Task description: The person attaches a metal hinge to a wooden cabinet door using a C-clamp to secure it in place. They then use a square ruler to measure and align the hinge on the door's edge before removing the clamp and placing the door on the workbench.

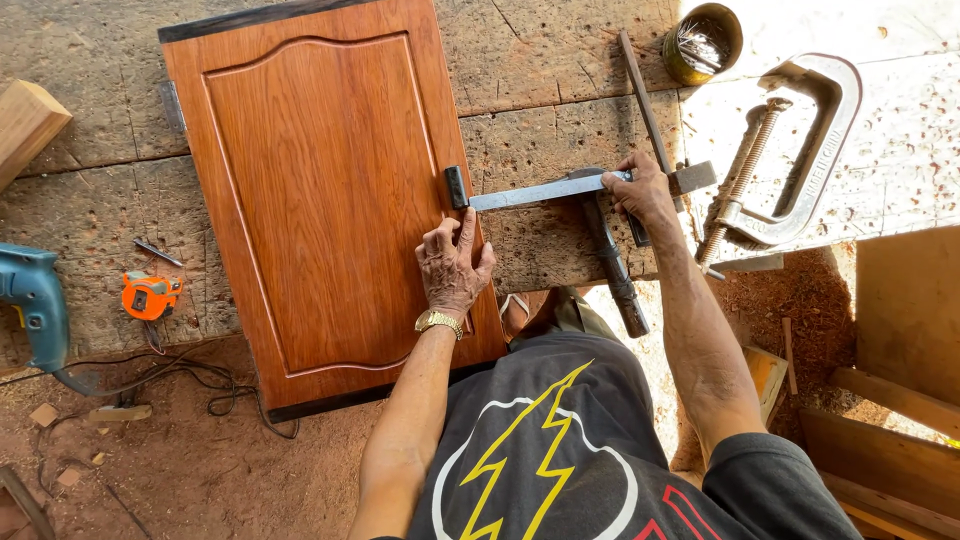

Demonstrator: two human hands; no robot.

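- We see one left hand [452, 265], nearest to us, flat on the right edge of one wooden door [320, 190]. Its fingers are spread and grip nothing.
- A gold watch [438, 321] sits on that wrist.
- One right hand [640, 190] is closed around one metal square [545, 191]. The arm reaches out straight.
- The square's dark end [456, 187] touches the door's edge.
- One hammer [612, 255] lies under the square.
- On the workbench [560, 60] farther off, we count one big clamp [795, 150] and one can [702, 42].
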